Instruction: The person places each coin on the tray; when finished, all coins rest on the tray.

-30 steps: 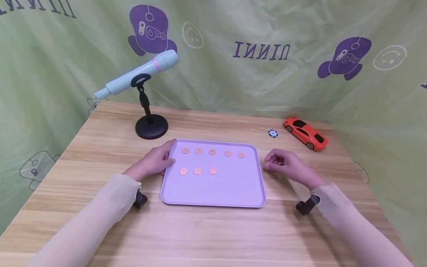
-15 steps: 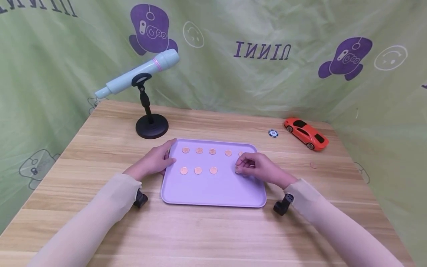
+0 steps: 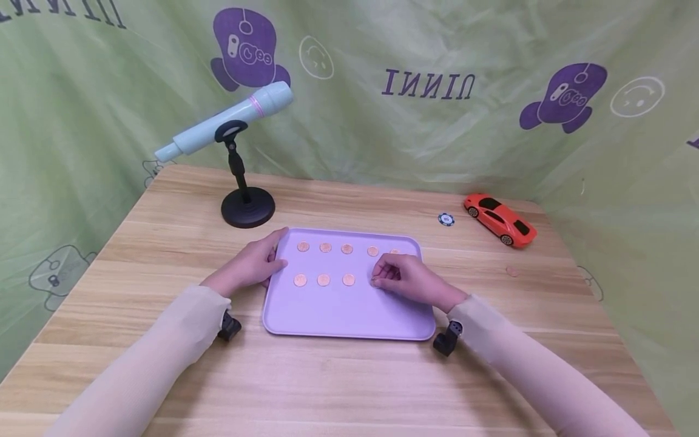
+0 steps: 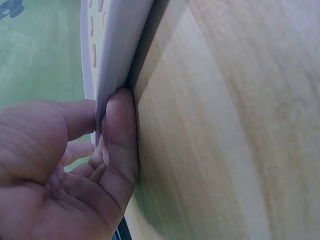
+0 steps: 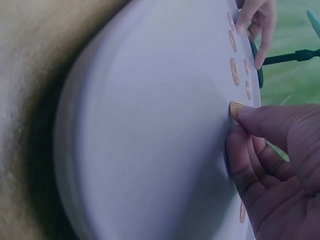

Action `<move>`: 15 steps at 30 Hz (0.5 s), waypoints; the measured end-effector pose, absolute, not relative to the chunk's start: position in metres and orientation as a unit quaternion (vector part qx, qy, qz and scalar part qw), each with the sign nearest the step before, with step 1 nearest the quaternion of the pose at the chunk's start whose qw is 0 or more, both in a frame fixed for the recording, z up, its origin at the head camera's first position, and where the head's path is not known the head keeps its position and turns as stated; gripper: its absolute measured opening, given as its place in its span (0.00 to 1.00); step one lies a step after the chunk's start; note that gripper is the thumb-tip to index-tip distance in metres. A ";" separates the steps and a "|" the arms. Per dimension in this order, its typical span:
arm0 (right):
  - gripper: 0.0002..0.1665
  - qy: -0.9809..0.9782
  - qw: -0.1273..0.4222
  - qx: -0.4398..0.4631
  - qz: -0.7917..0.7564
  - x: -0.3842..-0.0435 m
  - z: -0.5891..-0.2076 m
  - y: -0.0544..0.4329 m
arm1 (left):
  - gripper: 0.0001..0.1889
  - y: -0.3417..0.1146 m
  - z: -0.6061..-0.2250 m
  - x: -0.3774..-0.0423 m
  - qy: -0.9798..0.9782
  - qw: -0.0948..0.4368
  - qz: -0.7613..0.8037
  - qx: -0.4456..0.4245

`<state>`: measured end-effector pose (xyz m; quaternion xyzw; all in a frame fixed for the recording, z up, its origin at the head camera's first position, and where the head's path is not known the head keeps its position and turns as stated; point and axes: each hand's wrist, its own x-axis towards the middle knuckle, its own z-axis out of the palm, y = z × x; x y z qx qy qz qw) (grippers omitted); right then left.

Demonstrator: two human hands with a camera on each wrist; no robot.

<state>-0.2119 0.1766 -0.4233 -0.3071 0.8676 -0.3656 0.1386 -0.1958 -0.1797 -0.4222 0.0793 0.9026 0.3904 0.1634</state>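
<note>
A lilac tray (image 3: 344, 314) lies on the wooden table. My left hand (image 3: 248, 262) grips its left edge, thumb over the rim and fingers tucked beneath it in the left wrist view. Between the thumb and fingers of my right hand (image 3: 409, 278) a copper coin (image 5: 235, 109) is pinched, low over the tray and right of the nearer row. That row has three coins, the last being a copper coin (image 3: 348, 280). Several more form the farther row, ending in a coin (image 3: 395, 251) partly covered by my right hand in the head view.
Right of the tray, one copper coin (image 3: 511, 271) lies on the table. Beyond it are a red toy car (image 3: 499, 221) and a blue-and-white poker chip (image 3: 446, 219). At the back left, a light blue microphone (image 3: 229, 121) rests on a black stand (image 3: 248, 209).
My right hand has come left from beside the tray's right edge to over the tray, bringing the coin beside the nearer row. My left hand has stayed on the tray's edge.
</note>
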 end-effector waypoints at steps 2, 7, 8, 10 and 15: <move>0.05 0.869 0.130 -0.313 -0.362 -0.212 -0.424 0.175 | 0.39 -0.180 -0.423 -0.196 0.903 0.163 0.391 0.079; 0.04 0.871 0.127 -0.316 -0.354 -0.212 -0.426 0.174 | 0.40 -0.180 -0.423 -0.196 0.903 0.165 0.390 0.076; 0.04 0.872 0.129 -0.315 -0.352 -0.212 -0.425 0.174 | 0.40 -0.180 -0.423 -0.196 0.903 0.165 0.390 0.076; 0.04 0.874 0.131 -0.314 -0.348 -0.212 -0.424 0.173 | 0.40 -0.180 -0.422 -0.196 0.903 0.165 0.391 0.074; 0.04 0.878 0.127 -0.316 -0.336 -0.212 -0.422 0.171 | 0.39 -0.179 -0.421 -0.195 0.903 0.166 0.390 0.073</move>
